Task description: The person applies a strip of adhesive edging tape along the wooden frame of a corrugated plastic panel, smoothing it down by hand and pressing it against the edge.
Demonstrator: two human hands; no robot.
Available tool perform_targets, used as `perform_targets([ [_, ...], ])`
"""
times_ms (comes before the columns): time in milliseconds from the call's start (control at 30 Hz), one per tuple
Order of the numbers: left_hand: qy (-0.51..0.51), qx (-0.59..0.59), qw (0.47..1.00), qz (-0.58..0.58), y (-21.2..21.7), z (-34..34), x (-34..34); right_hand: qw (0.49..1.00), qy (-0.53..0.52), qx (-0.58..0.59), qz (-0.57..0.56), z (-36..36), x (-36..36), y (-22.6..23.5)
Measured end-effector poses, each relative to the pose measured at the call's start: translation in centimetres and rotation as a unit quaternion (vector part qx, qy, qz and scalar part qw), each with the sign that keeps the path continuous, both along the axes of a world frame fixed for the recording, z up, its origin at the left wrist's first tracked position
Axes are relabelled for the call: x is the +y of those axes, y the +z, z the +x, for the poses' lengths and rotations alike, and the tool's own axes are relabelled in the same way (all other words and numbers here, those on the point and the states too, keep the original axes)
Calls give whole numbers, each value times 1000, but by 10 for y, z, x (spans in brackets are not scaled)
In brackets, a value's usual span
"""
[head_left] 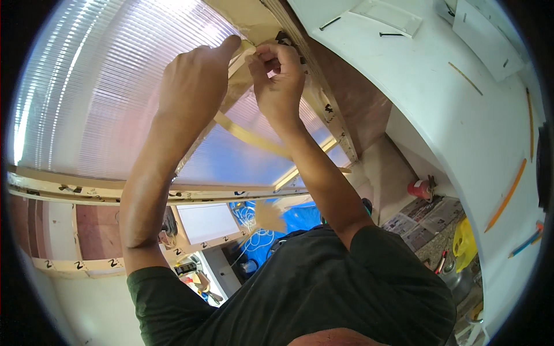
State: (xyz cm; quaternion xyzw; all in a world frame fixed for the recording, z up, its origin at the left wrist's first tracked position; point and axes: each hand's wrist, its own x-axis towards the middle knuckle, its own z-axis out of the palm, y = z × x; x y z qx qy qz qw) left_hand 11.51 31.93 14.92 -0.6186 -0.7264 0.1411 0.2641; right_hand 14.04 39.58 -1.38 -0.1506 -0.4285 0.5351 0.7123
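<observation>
Both my hands are raised at a wooden frame [325,86] that borders a translucent ribbed panel [115,86]. My left hand [196,83] is closed, its thumb pressed on a pale yellow strip [254,137]; its other fingertips are hidden behind the hand. Close beside it, my right hand [279,81] pinches with thumb and forefinger at the strip's upper part, near the frame's corner. The strip's lower length hangs in a curve between my forearms and passes behind the right one. Whether it is tape or some stiffer band, I cannot tell.
A white surface [427,98] curves along the right, bearing screws [391,34], a white tray [388,16], an orange pencil [506,196] and a blue pencil [524,246]. Below lie a red fire extinguisher [420,188], newspaper [424,222], a yellow bag [463,245] and white cable [249,218].
</observation>
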Motion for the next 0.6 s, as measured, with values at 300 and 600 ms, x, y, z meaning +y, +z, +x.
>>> perform_targets([
  [300, -28, -33, 997, -67, 24, -3, 4, 985, -99, -141, -26, -7, -3, 4],
  [600, 20, -7, 989, -149, 47, 6, 31, 949, -241, -200, 21, 3, 10, 14],
])
